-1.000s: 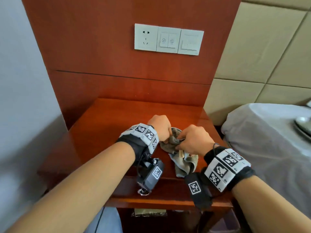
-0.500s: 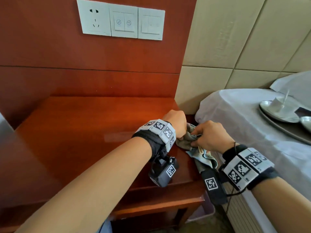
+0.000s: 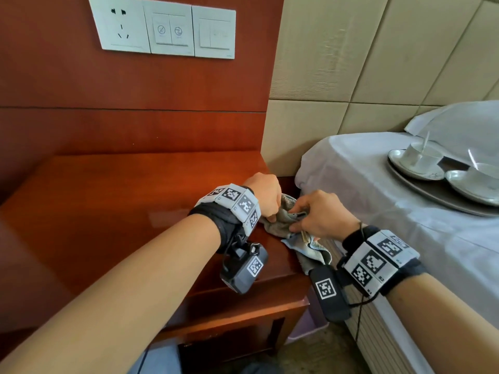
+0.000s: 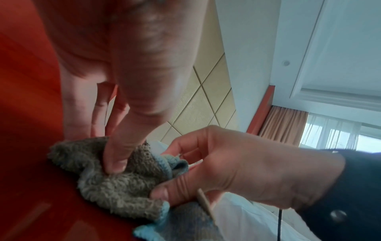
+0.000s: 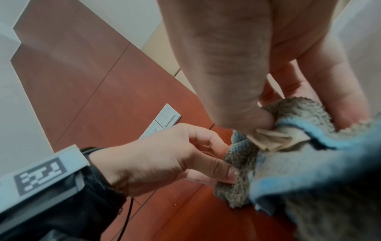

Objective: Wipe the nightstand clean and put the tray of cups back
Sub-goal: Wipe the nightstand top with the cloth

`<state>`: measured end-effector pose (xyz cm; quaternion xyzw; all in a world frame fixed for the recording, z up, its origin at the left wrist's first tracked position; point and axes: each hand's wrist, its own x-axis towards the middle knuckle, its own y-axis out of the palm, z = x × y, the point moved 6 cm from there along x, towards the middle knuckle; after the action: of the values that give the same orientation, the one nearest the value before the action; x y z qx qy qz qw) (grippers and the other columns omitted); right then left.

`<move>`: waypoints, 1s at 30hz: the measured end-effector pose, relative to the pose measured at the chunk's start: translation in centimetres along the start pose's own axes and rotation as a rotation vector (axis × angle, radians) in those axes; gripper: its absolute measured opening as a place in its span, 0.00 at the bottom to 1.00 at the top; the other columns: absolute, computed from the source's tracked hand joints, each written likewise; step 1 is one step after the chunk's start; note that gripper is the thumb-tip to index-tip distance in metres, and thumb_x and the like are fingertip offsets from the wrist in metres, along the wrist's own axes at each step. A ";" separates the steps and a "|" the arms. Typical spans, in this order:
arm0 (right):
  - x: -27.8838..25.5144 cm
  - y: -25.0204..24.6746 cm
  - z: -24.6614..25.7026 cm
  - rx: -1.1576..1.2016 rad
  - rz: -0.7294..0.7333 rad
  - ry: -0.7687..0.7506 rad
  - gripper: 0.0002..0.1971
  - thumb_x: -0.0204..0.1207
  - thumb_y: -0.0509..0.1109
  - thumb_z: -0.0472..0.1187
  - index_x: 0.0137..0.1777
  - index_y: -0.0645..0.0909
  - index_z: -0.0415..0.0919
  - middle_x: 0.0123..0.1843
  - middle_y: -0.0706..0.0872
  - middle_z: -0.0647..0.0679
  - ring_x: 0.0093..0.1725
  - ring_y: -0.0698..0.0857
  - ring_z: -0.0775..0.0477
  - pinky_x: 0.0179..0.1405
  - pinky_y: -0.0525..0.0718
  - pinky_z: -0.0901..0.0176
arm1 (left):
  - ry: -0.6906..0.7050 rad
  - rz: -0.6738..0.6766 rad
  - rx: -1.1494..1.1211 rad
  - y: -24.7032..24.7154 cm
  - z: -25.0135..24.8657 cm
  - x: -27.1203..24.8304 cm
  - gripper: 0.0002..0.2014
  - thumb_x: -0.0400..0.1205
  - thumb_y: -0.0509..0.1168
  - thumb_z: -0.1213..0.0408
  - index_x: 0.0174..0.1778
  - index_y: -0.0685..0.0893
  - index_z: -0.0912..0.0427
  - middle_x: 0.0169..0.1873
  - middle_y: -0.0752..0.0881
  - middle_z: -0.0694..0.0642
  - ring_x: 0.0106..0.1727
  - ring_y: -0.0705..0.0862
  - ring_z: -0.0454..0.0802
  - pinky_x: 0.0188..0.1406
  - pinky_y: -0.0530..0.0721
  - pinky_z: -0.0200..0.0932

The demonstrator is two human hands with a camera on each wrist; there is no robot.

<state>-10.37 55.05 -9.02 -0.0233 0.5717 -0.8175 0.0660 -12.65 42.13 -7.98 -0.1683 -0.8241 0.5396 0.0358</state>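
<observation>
A crumpled grey cloth with blue edging lies at the right front corner of the red-brown wooden nightstand, partly hanging over its right edge. My left hand pinches the cloth's left part. My right hand pinches its right part, thumb on a beige label. On the bed to the right a dark tray carries white cups on saucers, with spoons in them.
A white bed stands close to the nightstand's right side, with a pillow at its head. Socket and switch plates sit on the wooden wall panel behind. A padded beige headboard fills the back right. Below the nightstand is a pale bin.
The head view has swung right, bringing the bed and the tray of cups into sight. Both hands kept hold of the cloth, which shifted toward the nightstand's right front corner.
</observation>
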 end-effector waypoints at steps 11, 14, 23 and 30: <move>-4.7 -0.6 0.4 -0.057 0.075 -0.001 0.12 0.59 0.86 0.43 0.39 0.86 0.54 0.41 0.86 0.55 0.36 0.81 0.59 0.39 0.87 0.59 | 0.058 0.024 0.069 2.2 -2.1 -4.0 0.14 0.66 0.82 0.64 0.47 0.93 0.59 0.47 0.91 0.57 0.49 0.89 0.56 0.46 0.88 0.48; -4.4 -0.7 1.0 -0.102 0.083 -0.015 0.13 0.59 0.85 0.42 0.36 0.84 0.56 0.44 0.86 0.54 0.39 0.83 0.56 0.43 0.90 0.54 | 0.051 0.003 0.061 2.2 -2.1 -4.3 0.12 0.69 0.80 0.65 0.48 0.92 0.61 0.45 0.91 0.58 0.48 0.89 0.56 0.40 0.85 0.46; -1.9 -0.7 0.9 -0.128 0.104 -0.006 0.16 0.60 0.86 0.43 0.49 0.91 0.50 0.48 0.86 0.55 0.45 0.82 0.54 0.48 0.85 0.62 | 0.008 -0.052 0.026 1.8 -1.1 -2.9 0.11 0.69 0.78 0.68 0.47 0.92 0.62 0.46 0.91 0.60 0.47 0.89 0.57 0.46 0.90 0.50; 1.4 -5.4 1.9 0.024 -0.194 -0.029 0.17 0.63 0.82 0.42 0.53 0.91 0.54 0.49 0.90 0.54 0.48 0.86 0.51 0.49 0.83 0.63 | 0.015 -0.266 0.052 -4.5 -1.6 -0.9 0.08 0.77 0.69 0.67 0.49 0.90 0.57 0.56 0.88 0.61 0.55 0.87 0.62 0.52 0.86 0.48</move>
<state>-12.00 54.87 -3.37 -0.0894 0.5558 -0.8265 -0.0050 -12.47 41.64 -3.10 -0.0605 -0.8246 0.5500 0.1178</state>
